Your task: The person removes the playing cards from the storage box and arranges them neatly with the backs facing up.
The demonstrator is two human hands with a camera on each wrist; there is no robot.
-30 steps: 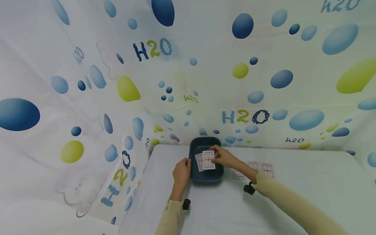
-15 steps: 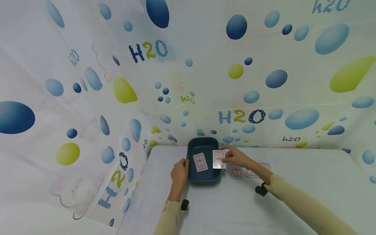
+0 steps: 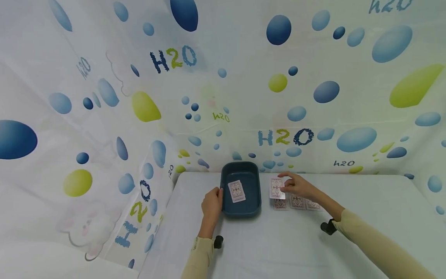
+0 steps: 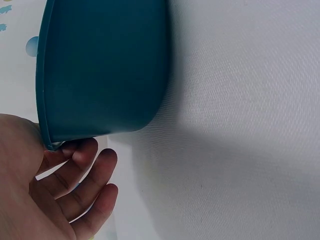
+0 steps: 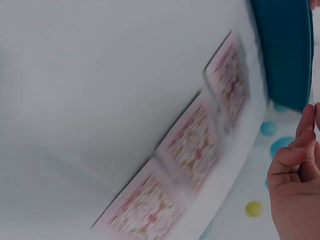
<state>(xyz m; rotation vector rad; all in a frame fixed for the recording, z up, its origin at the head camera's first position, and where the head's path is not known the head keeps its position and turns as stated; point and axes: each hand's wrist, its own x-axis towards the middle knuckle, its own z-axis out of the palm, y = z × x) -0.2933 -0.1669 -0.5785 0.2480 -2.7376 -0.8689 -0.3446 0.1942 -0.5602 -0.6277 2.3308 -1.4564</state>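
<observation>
My left hand point(image 3: 211, 203) holds the left rim of a dark blue-green rectangular tub point(image 3: 240, 213). In the left wrist view, the fingers point(image 4: 92, 175) curl under that rim beside the tub wall point(image 4: 105, 70). One playing card point(image 3: 237, 191) lies back up and slightly tilted inside the tub. Right of the tub, my right hand point(image 3: 299, 186) pinches another patterned-back playing card point(image 3: 277, 188) by its right edge. This card overlaps the leftmost of three cards point(image 3: 280, 205) lying on the table. In the right wrist view the held card shows only as a thin pale edge.
The other two table cards point(image 3: 297, 202) lie in a row to the right, back up, partly below my right forearm. A white cloth covers the table point(image 3: 271, 248). Behind it hangs a white curtain point(image 3: 244, 93) printed with blue and green drops.
My right hand has carried the pinched card rightward, out from over the tub to above the table cards. My left hand has stayed on the tub rim. The view has shifted slightly.
</observation>
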